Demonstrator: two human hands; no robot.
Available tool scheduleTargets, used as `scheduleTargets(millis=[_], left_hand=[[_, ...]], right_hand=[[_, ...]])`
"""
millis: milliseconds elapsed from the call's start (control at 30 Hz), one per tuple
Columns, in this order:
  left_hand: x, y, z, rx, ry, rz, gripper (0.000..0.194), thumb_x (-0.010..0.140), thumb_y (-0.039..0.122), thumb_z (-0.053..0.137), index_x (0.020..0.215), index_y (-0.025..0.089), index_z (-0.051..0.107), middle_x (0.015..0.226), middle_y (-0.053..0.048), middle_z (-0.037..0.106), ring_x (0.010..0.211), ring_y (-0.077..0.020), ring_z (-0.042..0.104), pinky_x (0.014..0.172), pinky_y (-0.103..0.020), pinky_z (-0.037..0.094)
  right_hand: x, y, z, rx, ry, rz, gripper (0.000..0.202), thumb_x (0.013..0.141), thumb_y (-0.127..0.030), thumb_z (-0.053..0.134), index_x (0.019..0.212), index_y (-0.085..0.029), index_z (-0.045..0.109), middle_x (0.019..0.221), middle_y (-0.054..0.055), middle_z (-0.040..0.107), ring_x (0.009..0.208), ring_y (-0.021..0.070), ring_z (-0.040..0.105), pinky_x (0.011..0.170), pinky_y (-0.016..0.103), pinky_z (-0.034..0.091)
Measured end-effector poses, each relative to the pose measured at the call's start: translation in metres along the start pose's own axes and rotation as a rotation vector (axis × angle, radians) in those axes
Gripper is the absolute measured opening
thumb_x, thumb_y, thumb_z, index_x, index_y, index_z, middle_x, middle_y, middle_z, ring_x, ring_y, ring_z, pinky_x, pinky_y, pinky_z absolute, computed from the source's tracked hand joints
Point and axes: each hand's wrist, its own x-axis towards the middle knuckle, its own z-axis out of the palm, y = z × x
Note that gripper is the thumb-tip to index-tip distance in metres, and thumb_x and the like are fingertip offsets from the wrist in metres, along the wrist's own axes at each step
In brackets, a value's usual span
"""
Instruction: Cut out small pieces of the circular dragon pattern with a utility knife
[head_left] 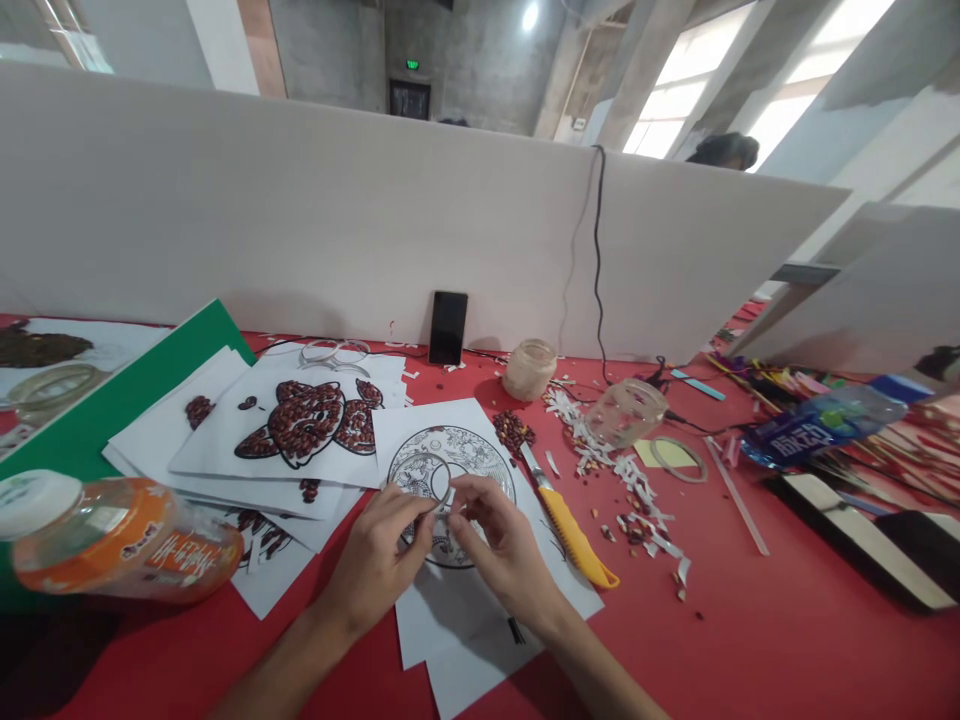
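A thin ring-shaped roll of tape is pinched between the thumb and fingers of my left hand. My right hand has its curled fingertips at the right edge of that roll; a small pale bit shows between the two hands. Beneath them lies a white sheet with a round black line drawing, partly covered by my hands. Right of the sheet, a yellow-handled utility knife rests with its blade pointing away. A small heap of dark red beans sits near the sheet's upper right corner.
At left are stacked papers with a bean-covered animal picture, an orange-labelled bottle and a green board. Glass jars, paper scraps, another tape ring and a blue-labelled bottle lie rightward. A phone leans on the partition.
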Motion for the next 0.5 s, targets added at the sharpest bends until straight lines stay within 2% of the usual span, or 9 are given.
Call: scheduleTargets(millis=[133, 233, 400, 500], left_hand=[[-0.0005, -0.0033, 0.0005, 0.064, 0.007, 0.021, 0.021, 0.103, 0.022, 0.05, 0.101, 0.02, 0.071, 0.09, -0.005, 0.072, 0.089, -0.0229, 0.059, 0.083, -0.038, 0.051], [-0.0002, -0.004, -0.0002, 0.07, 0.0, 0.032, 0.02, 0.103, 0.023, 0.051, 0.102, 0.02, 0.07, 0.089, -0.005, 0.071, 0.09, -0.023, 0.057, 0.081, -0.037, 0.05], [0.0028, -0.0012, -0.0032, 0.081, -0.011, 0.047, 0.02, 0.103, 0.019, 0.049, 0.098, 0.019, 0.068, 0.085, -0.004, 0.067, 0.087, -0.0223, 0.054, 0.081, -0.036, 0.046], [0.0046, 0.0021, -0.0046, 0.087, -0.003, 0.042, 0.019, 0.1, 0.017, 0.049, 0.091, 0.02, 0.066, 0.082, -0.002, 0.065, 0.083, -0.0214, 0.053, 0.08, -0.035, 0.044]], right_hand=[[-0.0006, 0.0014, 0.0022, -0.237, 0.016, -0.084, 0.018, 0.096, -0.025, 0.063, 0.114, -0.025, 0.065, 0.09, 0.002, 0.061, 0.081, 0.0162, 0.06, 0.075, 0.029, 0.052], [-0.0001, 0.0015, 0.0031, -0.325, 0.007, -0.169, 0.011, 0.098, -0.019, 0.059, 0.102, -0.024, 0.068, 0.09, 0.003, 0.063, 0.082, 0.0165, 0.061, 0.074, 0.028, 0.051], [0.0009, 0.0049, 0.0054, -0.384, -0.007, -0.212, 0.012, 0.1, -0.015, 0.056, 0.097, -0.023, 0.064, 0.091, 0.004, 0.063, 0.082, 0.017, 0.061, 0.072, 0.027, 0.049], [0.0029, 0.0077, 0.0088, -0.524, 0.002, -0.244, 0.012, 0.101, -0.015, 0.052, 0.095, -0.023, 0.058, 0.091, 0.004, 0.062, 0.082, 0.0179, 0.059, 0.073, 0.029, 0.047]])
